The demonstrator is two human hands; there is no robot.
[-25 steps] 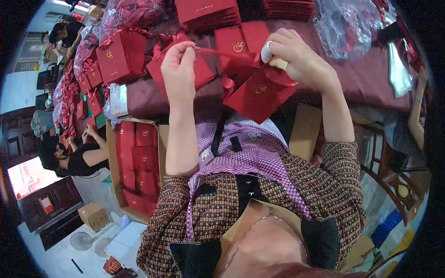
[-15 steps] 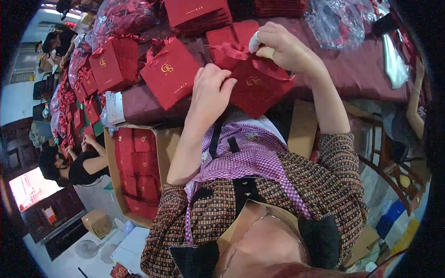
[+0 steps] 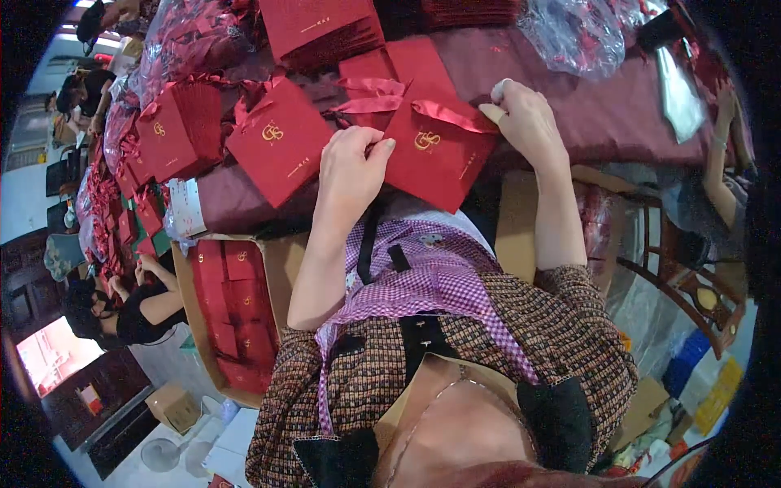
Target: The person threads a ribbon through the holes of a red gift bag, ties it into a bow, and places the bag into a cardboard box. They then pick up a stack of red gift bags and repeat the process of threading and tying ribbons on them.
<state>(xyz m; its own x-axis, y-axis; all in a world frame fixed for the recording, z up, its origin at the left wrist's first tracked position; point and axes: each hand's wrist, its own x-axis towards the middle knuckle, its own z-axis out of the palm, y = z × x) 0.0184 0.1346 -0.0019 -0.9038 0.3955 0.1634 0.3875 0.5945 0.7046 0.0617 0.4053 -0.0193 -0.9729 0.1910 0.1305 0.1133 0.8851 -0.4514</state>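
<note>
In front of me a red paper gift bag (image 3: 435,167) with a gold emblem lies tilted at the table's near edge. My left hand (image 3: 351,167) is closed, thumb and fingers pinching the bag's left edge. At its upper right, my right hand (image 3: 529,122) pinches the end of a shiny red ribbon (image 3: 451,116) that crosses the bag's top. Its fingertips wear pale coverings. Another ribbon loop (image 3: 370,96) spreads out flat to the left. A second red gift bag (image 3: 277,142) with a ribbon lies left of my left hand.
Stacked red bags (image 3: 183,130) stand farther left, and another stack (image 3: 321,32) lies at the back. Clear plastic wrap (image 3: 573,37) sits back right on the dark red tablecloth (image 3: 634,122). Below left, a cardboard box (image 3: 281,281) holds red bags. A co-worker (image 3: 134,313) works at left.
The right hand has moved right and down, drawing away from the ribbon's middle. The ribbon now lies flatter across the bag, and the bag's face shows more. My left hand stays at its edge.
</note>
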